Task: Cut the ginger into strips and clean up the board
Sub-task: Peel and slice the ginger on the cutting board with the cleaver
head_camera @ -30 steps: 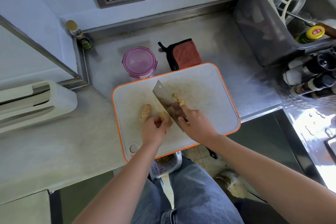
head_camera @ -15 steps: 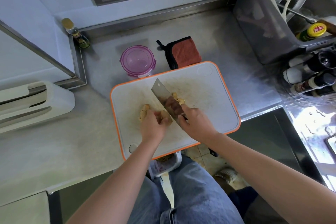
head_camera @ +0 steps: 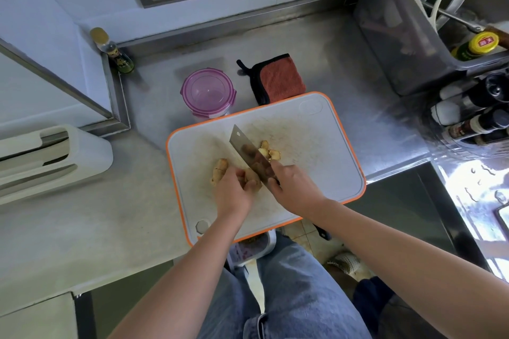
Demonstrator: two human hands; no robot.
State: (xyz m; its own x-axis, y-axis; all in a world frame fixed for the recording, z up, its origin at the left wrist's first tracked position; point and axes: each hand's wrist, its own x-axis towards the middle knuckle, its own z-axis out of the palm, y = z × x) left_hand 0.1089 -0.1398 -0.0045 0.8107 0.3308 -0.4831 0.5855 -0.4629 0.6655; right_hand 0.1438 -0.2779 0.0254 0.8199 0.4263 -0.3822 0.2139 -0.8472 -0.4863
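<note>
A person's left hand (head_camera: 232, 192) curls its fingers over the ginger (head_camera: 219, 169) near the middle of an orange-rimmed cutting board (head_camera: 316, 173), pressing it down. 1 knobbly end sticks out past the hand's left side and a lump shows under the fingertips; whether they are 1 piece cannot be told. The right hand (head_camera: 294, 187), just beside the left, grips a cleaver (head_camera: 246, 150) with its fingers wrapped round the hidden handle. The blade slants from far left to near right, close against the left fingertips. A few cut pieces (head_camera: 269, 153) lie on the blade's right side, touching it.

The right half of the board is bare white, and so is a strip at its left edge. Its near edge juts past the front of the steel counter (head_camera: 316, 44), above a small bin (head_camera: 254, 248) on the floor. At the board's far edge a purple-lidded container (head_camera: 208, 93) stands just beside it, and a folded orange cloth (head_camera: 279, 80) runs under its rim. Open counter lies beyond these, up to the wall. A grey utensil tub (head_camera: 399, 36) and a rack of bottles (head_camera: 473, 121) stand well apart to the right, with a white holder (head_camera: 55, 157) well apart to the left.
</note>
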